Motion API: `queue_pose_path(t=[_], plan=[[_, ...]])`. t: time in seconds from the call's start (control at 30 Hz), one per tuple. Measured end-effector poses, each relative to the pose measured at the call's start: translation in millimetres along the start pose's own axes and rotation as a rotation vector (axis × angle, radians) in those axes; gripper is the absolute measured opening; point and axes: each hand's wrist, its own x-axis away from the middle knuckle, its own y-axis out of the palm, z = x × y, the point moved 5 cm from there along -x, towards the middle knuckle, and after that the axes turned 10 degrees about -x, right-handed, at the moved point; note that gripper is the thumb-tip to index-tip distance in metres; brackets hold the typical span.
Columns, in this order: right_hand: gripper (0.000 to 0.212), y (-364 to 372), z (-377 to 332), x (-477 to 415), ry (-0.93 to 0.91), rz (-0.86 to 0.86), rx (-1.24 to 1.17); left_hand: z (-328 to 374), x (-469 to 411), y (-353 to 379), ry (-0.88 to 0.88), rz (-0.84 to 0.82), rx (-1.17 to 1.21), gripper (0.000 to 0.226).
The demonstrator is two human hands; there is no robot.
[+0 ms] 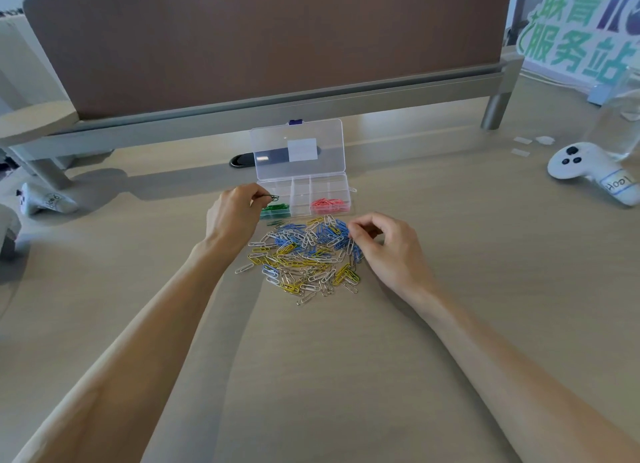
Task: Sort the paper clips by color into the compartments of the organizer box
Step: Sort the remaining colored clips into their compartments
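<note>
**Clips partly sorted, box open**

The bench (346, 358) has wide room near and at both sides; a partition (263, 43) closes the far edge. The organizer box (327, 185) stands open just beyond the pile of paper clips (304, 254), with green clips (277, 209) near-left and pink clips (329, 204) near-right. The left grip (232, 216) pinches a dark clip (273, 197) over the green ones. The right grip (388, 244) is curled at the pile's right edge; I cannot tell if it holds anything. A white controller (581, 171) lies far right.

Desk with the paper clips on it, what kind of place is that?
Probably an office workstation: a desk with a brown divider panel behind it, a pile of paper clips by an organizer box, and a printed sign at the right.
</note>
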Motion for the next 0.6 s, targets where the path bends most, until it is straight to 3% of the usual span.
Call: queue_pose_path(t=[0.3, 0.5, 0.6], plan=[[0.013, -1.1, -0.5, -0.1, 0.012, 0.006, 0.004, -3.9, 8.1, -6.1, 0.077, 0.061, 0.022, 0.016], [0.013, -0.3, 0.2, 0.9, 0.019, -0.012, 0.02, -5.7, 21.1, 1.3, 0.148, -0.129, -0.11, 0.019], [0.013, -1.1, -0.3, 1.1, 0.016, -0.01, 0.025, -1.3, 18.3, 3.6, 0.136, -0.138, -0.148, 0.015]])
